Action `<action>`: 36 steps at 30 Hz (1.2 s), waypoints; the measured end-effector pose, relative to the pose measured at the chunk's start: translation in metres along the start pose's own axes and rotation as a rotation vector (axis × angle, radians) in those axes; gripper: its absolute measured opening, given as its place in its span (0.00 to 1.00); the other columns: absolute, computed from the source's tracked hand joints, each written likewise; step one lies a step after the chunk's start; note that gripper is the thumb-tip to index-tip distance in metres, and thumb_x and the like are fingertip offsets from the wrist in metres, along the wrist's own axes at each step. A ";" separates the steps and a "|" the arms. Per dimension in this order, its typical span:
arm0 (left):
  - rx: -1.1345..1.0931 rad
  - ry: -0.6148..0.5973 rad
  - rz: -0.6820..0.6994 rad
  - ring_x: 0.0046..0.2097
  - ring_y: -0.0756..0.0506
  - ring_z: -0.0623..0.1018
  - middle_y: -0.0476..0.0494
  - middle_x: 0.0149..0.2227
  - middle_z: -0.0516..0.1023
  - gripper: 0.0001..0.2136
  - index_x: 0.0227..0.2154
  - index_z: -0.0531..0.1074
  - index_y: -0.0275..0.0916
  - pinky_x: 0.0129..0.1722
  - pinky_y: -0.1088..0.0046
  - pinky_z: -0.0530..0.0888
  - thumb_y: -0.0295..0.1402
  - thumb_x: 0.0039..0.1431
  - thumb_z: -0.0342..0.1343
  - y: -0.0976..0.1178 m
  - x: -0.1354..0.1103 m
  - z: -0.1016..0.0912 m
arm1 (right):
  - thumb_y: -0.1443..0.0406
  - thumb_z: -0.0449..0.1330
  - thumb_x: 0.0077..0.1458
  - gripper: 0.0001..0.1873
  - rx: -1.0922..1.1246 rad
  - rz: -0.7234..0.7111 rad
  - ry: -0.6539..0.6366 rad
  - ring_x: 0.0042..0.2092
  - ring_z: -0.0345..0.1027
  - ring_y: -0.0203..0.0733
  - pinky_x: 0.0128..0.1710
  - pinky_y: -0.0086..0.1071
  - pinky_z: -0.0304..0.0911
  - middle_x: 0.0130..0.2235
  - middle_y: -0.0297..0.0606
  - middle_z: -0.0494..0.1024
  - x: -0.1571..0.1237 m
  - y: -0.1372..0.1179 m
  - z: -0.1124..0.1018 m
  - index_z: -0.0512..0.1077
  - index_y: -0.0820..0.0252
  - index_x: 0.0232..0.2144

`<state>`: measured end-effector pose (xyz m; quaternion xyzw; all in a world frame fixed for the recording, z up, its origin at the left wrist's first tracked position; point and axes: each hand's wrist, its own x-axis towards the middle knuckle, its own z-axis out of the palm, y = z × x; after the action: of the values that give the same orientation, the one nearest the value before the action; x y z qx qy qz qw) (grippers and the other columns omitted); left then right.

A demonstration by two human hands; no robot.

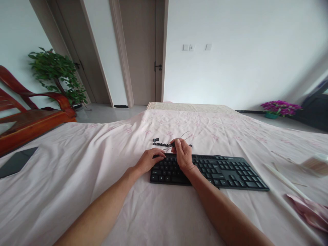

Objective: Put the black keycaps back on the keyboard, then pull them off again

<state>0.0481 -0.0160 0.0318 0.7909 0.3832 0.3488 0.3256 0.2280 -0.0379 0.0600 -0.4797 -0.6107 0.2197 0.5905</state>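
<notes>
A black keyboard [225, 172] lies on the cloth in front of me, several keys off its upper left part. My right hand [183, 155] is closed above it, pinching what looks like a wire keycap puller [173, 144] with a dark middle. Thin metal wires stick out of it toward the upper right and the lower left. At the keyboard's upper left corner, my left hand [150, 159] rests with thumb and fingers apart, fingertips on or close to the keys. Behind both hands, loose black keycaps [160, 144] form a row, with two more [155, 139] just beyond it.
A pale pink patterned cloth [123, 205] covers the surface, with folds. On the left lies a dark phone [17, 161]. To the right are a container of cotton swabs [316, 164], a few loose sticks and a pink cloth [307, 210]. A wooden chair [51, 112] stands at far left.
</notes>
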 end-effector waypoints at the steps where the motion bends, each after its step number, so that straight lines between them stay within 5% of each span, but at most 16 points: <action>1: 0.000 -0.006 0.005 0.49 0.47 0.75 0.47 0.46 0.78 0.06 0.33 0.79 0.42 0.54 0.71 0.68 0.29 0.54 0.58 0.000 0.000 -0.001 | 0.50 0.45 0.63 0.24 0.041 0.039 0.035 0.22 0.63 0.34 0.26 0.27 0.61 0.20 0.32 0.69 0.002 -0.001 0.000 0.71 0.61 0.32; 12: -0.009 -0.149 0.010 0.51 0.45 0.74 0.45 0.49 0.77 0.09 0.38 0.79 0.42 0.55 0.67 0.67 0.31 0.54 0.58 -0.003 0.003 -0.017 | 0.44 0.48 0.57 0.28 0.178 0.174 0.120 0.20 0.59 0.33 0.22 0.26 0.58 0.17 0.31 0.68 0.016 0.009 -0.010 0.71 0.61 0.30; 23: 0.081 -0.067 0.029 0.46 0.46 0.76 0.45 0.43 0.78 0.04 0.30 0.77 0.39 0.51 0.70 0.69 0.27 0.50 0.60 0.004 0.002 -0.018 | 0.48 0.47 0.61 0.26 0.015 0.110 0.064 0.21 0.61 0.33 0.24 0.27 0.59 0.18 0.31 0.68 0.010 0.019 -0.009 0.72 0.61 0.31; 36: 0.119 -0.003 0.026 0.42 0.47 0.76 0.48 0.37 0.79 0.04 0.33 0.75 0.40 0.46 0.71 0.70 0.29 0.54 0.57 0.002 0.001 -0.015 | 0.48 0.48 0.61 0.25 0.022 0.119 0.043 0.20 0.60 0.33 0.23 0.27 0.58 0.18 0.31 0.68 0.009 0.018 -0.009 0.72 0.62 0.31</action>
<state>0.0370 -0.0128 0.0423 0.8140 0.3927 0.3286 0.2742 0.2435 -0.0244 0.0511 -0.5133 -0.5659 0.2507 0.5945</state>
